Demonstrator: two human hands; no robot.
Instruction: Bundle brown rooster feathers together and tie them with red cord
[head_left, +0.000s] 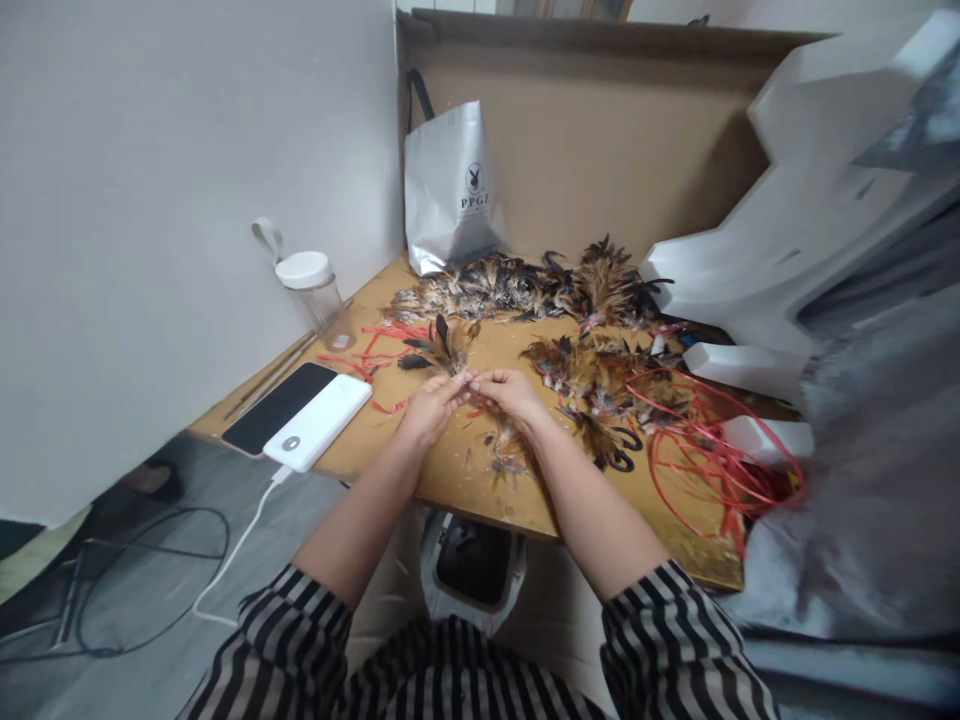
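Note:
A small bunch of brown and black feathers point(448, 348) fans upward from my left hand point(433, 405), whose fingers pinch its base. My right hand point(511, 393) meets the left at that base, with thumb and forefinger pressed together; what lies between them is too small to make out. Loose feathers point(508, 455) and bits of fluff lie on the table below my right hand. Beyond it rests a row of tied brown feather bunches point(600, 372). Near my right forearm are black-handled scissors point(622, 450), partly covered by a feather bunch point(596, 432).
Red plastic string point(705, 470) tangles at the right of the wooden table point(442, 470); more lies at left. A large feather heap point(510, 285) and silver bag point(450, 190) stand behind. A clear jar point(319, 300), phone point(277, 405) and cabled power bank point(319, 420) sit left. White foam point(817, 200) leans right.

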